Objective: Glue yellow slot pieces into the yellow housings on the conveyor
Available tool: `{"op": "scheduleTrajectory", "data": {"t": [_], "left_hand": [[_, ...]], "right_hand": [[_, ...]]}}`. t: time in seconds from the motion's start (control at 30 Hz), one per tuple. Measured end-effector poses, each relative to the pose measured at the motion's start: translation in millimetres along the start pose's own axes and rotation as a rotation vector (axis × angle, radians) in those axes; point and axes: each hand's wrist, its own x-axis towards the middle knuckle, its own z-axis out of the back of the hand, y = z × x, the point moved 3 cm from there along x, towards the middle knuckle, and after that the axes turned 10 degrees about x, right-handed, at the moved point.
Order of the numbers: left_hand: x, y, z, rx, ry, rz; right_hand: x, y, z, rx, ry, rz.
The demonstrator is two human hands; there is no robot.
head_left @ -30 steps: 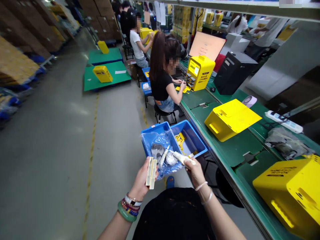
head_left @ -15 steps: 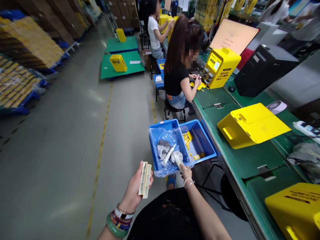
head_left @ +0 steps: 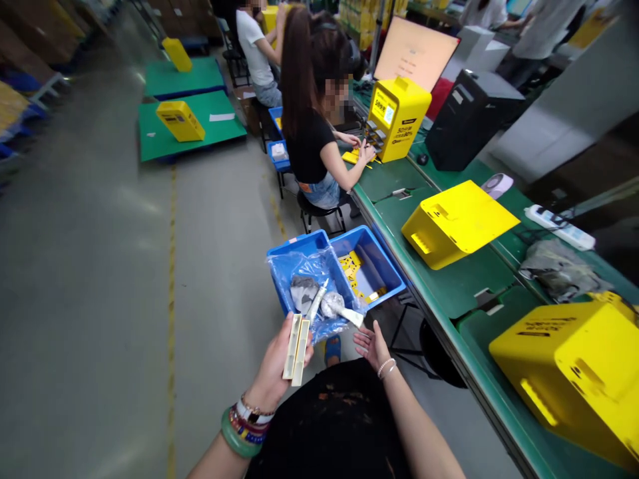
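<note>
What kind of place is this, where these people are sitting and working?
Probably a factory assembly line: a long green workbench holds yellow machine casings, a seated worker handles one, and stacked cartons stand across the aisle.

Factory floor (head_left: 94, 299) — green workbench (head_left: 449, 293), yellow casing (head_left: 459, 223), stacked cartons (head_left: 30, 23)

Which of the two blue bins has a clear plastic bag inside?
The bin nearer the left hand; the other blue bin beside it has no bag and holds yellow parts.
</note>
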Motion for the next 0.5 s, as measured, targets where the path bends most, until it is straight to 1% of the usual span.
{"op": "scheduleTrajectory", "data": {"t": [0.07, 0.13, 0.2, 0.27, 0.33, 0.4, 0.5], "left_hand": [[1.6, 0.0, -10.2, 0.021, 0.037, 0.016], [3.3, 0.5, -20.5, 0.045, 0.068, 0.025], [5.7, 1.3, -31.9, 0.069, 0.108, 0.029], [9.2, 2.7, -45.0, 0.094, 0.155, 0.045], [13.5, 4.6, -60.6, 0.135, 0.198, 0.065], [17.6, 7.1, -79.5, 0.196, 0.23, 0.081], [18.8, 12.8, -117.5, 0.269, 0.326, 0.082]], "right_hand": [[-11.9, 8.3, 8.7, 0.068, 0.09, -0.028], [-29.0, 16.4, 15.3, 0.144, 0.213, -0.034], [-48.6, 24.8, 20.9, 0.22, 0.337, 0.012], [-67.1, 34.2, 27.8, 0.285, 0.418, 0.118], [-83.0, 44.8, 37.4, 0.328, 0.452, 0.25], [-97.1, 56.9, 49.8, 0.33, 0.456, 0.364], [-118.5, 77.6, 74.3, 0.235, 0.41, 0.465]]}}
